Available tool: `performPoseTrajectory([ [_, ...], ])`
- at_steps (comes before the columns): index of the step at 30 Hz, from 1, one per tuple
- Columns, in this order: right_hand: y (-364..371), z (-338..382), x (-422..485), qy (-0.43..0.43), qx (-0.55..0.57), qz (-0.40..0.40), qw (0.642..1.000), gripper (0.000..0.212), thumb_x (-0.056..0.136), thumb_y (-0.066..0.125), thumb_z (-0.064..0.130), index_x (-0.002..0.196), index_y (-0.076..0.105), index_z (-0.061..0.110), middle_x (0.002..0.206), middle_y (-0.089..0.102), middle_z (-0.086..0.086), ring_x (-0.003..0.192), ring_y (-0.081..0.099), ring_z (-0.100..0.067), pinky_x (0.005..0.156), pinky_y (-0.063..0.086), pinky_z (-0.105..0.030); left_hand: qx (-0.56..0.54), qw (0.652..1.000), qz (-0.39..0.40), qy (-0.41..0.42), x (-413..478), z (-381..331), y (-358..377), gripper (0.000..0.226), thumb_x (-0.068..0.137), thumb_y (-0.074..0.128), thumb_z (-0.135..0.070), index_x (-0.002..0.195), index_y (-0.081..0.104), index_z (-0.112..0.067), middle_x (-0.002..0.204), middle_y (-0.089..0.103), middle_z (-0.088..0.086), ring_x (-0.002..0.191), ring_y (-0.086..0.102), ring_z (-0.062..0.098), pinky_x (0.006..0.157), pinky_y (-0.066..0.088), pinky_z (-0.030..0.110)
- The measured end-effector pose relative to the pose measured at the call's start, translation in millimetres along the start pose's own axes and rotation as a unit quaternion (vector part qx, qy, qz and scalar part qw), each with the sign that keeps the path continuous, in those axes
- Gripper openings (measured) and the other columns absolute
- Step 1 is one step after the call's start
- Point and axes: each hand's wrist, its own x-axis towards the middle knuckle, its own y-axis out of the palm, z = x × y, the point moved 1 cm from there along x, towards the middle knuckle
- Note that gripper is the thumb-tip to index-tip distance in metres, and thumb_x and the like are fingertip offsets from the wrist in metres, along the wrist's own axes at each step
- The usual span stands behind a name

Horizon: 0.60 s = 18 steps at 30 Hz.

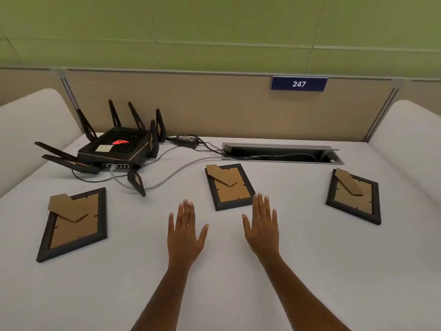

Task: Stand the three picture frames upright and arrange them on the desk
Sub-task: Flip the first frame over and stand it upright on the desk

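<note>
Three dark picture frames lie face down on the white desk point(238, 283), brown cardboard backs and stands up. The left frame point(74, 223) is nearest, the middle frame point(230, 187) sits further back, and the right frame point(354, 197) lies at the right. My left hand point(185, 232) is flat over the desk, fingers spread, holding nothing. My right hand point(261, 225) is likewise flat and empty, its fingertips just at the middle frame's near right corner.
A black router point(117, 149) with several antennas stands at the back left, its cables point(181, 168) trailing to an open cable hatch point(281, 154). A beige partition with a "247" sign point(298, 84) closes the back. White rounded side panels flank the desk.
</note>
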Motion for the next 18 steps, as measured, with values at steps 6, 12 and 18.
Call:
performPoseTrajectory([
  [6, 23.2, -12.1, -15.3, 0.043, 0.015, 0.084, 0.995, 0.065, 0.092, 0.014, 0.049, 0.142, -0.007, 0.012, 0.156, -0.002, -0.009, 0.143, -0.004, -0.023, 0.117, 0.005, -0.038, 0.016, 0.999, 0.033, -0.039, -4.9, 10.9, 33.4, 0.125, 0.043, -0.046, -0.068, 0.145, -0.001, -0.012, 0.157, 0.001, 0.009, 0.145, -0.001, 0.024, 0.119, -0.001, 0.039],
  [12, 28.7, -18.6, -21.2, 0.027, 0.012, 0.118, 0.993, 0.063, 0.095, 0.021, 0.043, 0.143, 0.001, 0.008, 0.156, 0.005, -0.010, 0.144, 0.000, -0.023, 0.117, 0.001, -0.038, 0.029, 0.996, 0.060, -0.051, -10.4, 10.7, 39.7, 0.127, 0.040, -0.049, -0.065, 0.145, 0.000, -0.012, 0.157, 0.002, 0.008, 0.146, 0.001, 0.022, 0.119, 0.000, 0.039],
  [18, 31.9, -18.9, -20.7, 0.022, 0.006, 0.116, 0.993, 0.062, 0.095, 0.020, 0.043, 0.142, 0.003, 0.008, 0.156, 0.006, -0.011, 0.144, 0.002, -0.023, 0.117, 0.000, -0.038, 0.005, 0.998, 0.048, -0.048, -11.5, 10.8, 38.3, 0.122, 0.048, -0.040, -0.071, 0.144, 0.007, -0.012, 0.157, 0.007, 0.011, 0.145, 0.007, 0.024, 0.119, 0.002, 0.040],
])
